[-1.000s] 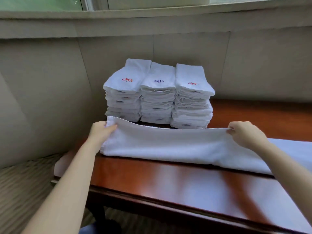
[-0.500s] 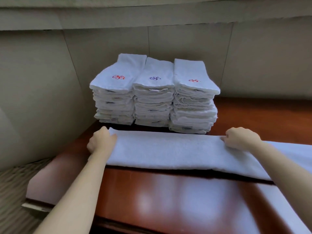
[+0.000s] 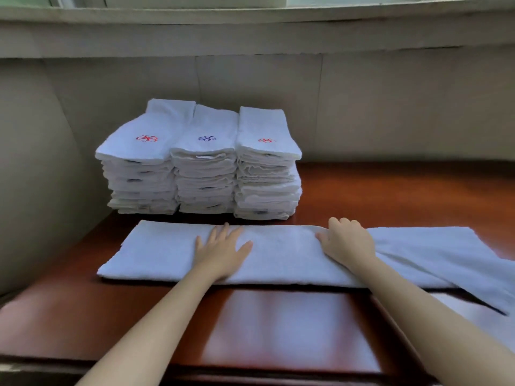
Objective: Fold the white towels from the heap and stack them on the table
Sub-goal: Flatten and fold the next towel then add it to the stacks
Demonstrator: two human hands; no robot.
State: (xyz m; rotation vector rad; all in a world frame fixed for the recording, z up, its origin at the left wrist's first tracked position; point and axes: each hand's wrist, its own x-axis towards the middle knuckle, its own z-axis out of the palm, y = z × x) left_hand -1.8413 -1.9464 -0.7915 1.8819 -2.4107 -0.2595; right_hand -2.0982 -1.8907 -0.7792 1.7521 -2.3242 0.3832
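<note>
— Polished red-brown wood is seen nearest: the table [image 3: 278, 330], bare at its front edge. What is laid across it?

— One white towel [image 3: 167, 252], already doubled lengthwise into a long band, is spread flat from left to right. Its right end [image 3: 434, 254] is rumpled and is trailed off toward the table's right side.

— How is it held?

— It is pressed down, not gripped, on the left. The left hand [image 3: 223, 252] is laid palm-down near the band's middle, fingers straight and spread wide, probably so that the cloth is smoothed and kept from sliding. The right hand [image 3: 347, 240] is set at the far edge further right, its fingers bent over the fold; whether cloth is actually pinched there cannot be told.

— And the step in hand?

— A crosswise fold is judged to be next, with the loose right end the likely part to be brought over.

— What is kept beyond?

— Three stacks of folded towels [image 3: 203, 165] are stood side by side against the wall [image 3: 390, 107], well apart from the working space, each topped by a small embroidered mark. The unfolded heap is not in view.
</note>
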